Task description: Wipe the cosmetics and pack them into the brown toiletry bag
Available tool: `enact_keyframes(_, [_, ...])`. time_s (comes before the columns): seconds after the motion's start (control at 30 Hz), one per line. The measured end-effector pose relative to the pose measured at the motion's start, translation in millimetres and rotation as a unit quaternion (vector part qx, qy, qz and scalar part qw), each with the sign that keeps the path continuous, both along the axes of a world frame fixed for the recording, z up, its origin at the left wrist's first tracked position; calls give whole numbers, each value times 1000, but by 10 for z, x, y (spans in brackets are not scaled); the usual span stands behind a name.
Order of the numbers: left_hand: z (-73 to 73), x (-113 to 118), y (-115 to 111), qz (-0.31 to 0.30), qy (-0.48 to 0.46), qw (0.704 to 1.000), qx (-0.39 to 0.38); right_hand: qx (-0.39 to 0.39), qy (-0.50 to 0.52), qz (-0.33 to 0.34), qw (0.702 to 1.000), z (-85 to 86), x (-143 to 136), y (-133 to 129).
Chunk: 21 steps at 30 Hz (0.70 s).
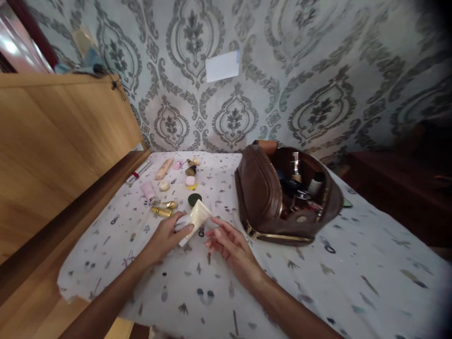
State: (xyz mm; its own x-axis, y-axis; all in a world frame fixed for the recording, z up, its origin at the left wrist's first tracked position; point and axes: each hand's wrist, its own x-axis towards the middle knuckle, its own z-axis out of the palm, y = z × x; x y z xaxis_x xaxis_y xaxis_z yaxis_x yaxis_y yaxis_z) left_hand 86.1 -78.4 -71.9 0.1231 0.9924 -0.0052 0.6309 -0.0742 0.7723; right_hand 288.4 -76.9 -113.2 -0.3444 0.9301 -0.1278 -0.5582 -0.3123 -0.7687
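A pale cream squeeze tube [198,215] is gripped near its white cap by my left hand [173,235], its flat end tilted up to the right. My right hand [231,245] is open just right of the tube, fingers loosely curled and apart, holding nothing. A dark round item [194,199] lies behind the tube. Left of it are a gold lipstick-like tube [162,212] and a pink tube [149,191]. A brown leather cosmetic bag [259,188] stands unzipped to the right, with bottles and other small items inside.
Farther back on the patterned white cloth [197,301] lie a peach tube [164,169], a clear slim case [139,172], a small cream jar [164,186] and a pink-and-yellow item [191,182]. A wooden panel [63,155] borders the left; a patterned wall [233,113] rises behind.
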Motion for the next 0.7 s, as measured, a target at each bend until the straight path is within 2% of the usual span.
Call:
enact_keyframes(0.1, [-76,-105,29,0,148,987,56,5,-18,15,1000,11,16,-12])
enact_keyframes(0.2, [-94,-138,22,11,194,978,80,18,-37,35,999,22,28,-25])
enact_keyframes(0.37, [72,-309,157,78,252,959,108,24,-45,53,997,23,29,-22])
enact_keyframes(0.47, [178,-547,400,160,301,936,88,22,-48,55,997,19,24,-19])
enact_keyframes(0.53, [196,-713,586,203,317,924,61,21,-51,56,997,13,21,-19])
enact_keyframes(0.63, [145,-909,804,238,313,919,4,24,-54,59,996,1,20,-17])
enact_keyframes(0.7, [95,-996,868,250,292,923,-13,28,-56,60,996,-5,24,-17])
